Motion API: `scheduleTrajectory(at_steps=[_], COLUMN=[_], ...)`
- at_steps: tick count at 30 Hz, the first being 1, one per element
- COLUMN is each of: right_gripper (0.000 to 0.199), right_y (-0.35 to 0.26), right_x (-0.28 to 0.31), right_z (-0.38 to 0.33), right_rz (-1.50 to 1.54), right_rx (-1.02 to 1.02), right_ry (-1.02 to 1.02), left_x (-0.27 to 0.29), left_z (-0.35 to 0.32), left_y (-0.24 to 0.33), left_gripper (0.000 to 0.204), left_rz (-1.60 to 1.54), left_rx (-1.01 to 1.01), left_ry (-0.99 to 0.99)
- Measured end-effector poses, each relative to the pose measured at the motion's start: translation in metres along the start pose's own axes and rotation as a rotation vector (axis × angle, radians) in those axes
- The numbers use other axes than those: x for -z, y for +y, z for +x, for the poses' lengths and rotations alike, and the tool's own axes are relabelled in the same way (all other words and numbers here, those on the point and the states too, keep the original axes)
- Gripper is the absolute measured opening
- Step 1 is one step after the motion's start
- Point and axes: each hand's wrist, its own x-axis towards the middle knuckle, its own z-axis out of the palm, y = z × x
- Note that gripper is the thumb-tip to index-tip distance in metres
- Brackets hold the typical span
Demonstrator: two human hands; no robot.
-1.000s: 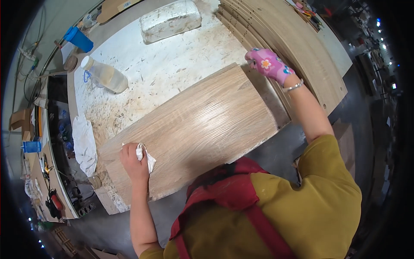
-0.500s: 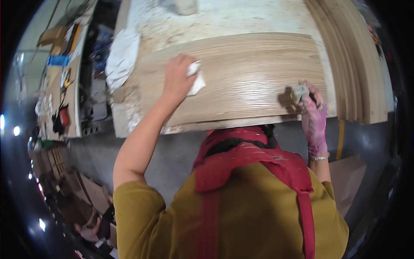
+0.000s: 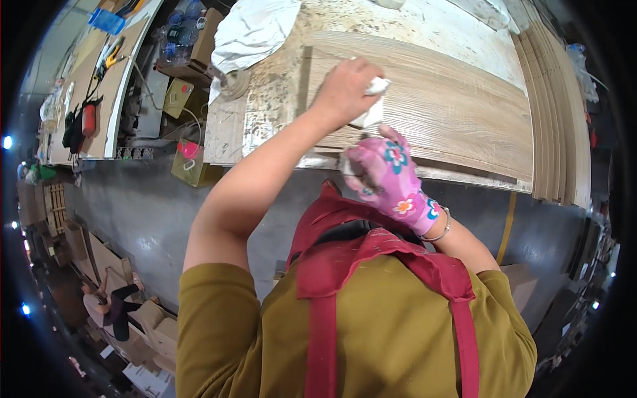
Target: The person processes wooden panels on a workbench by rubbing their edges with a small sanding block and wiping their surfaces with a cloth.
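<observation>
A wood-grain board lies flat on the stained worktable. My bare left hand is closed on a white cloth, over the board's left part; a corner of the cloth hangs down onto the board. My right hand, in a pink flowered glove, is at the board's front edge, close below the left hand. Its fingers curl round a crumpled pale wad, mostly hidden by the glove.
A big white cloth and a round clear container sit on the table's left. Boards stand stacked at right. Left are a bench with tools and a yellowish canister. A person sits far lower left.
My right hand has moved left from the board's right end to beside my left hand, turning its glove back into sight. The view has shifted, showing more of the table's left side.
</observation>
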Motion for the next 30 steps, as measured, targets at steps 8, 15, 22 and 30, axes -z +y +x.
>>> scheduleTrajectory(at_steps=[8, 15, 22, 30], right_gripper=[0.043, 0.038, 0.041, 0.039], right_y=[-0.015, -0.015, -0.016, -0.012], right_x=[-0.018, -0.035, -0.043, -0.012], right_z=[0.001, 0.025, 0.029, 0.011], right_rz=[0.01, -0.065, -0.121, -0.308], right_rx=[-0.017, 0.021, 0.024, -0.088], right_ry=[-0.029, 0.013, -0.013, -0.055], left_x=[0.031, 0.018, 0.016, 0.018], left_z=[0.002, -0.008, -0.007, -0.009], left_y=[-0.046, -0.028, -0.025, -0.024], left_gripper=[0.024, 0.026, 0.024, 0.027], left_rz=[0.097, 0.034, 0.08, 0.098], left_rx=[-0.026, 0.068, 0.117, 0.115], left_ry=[-0.02, 0.09, 0.067, 0.049])
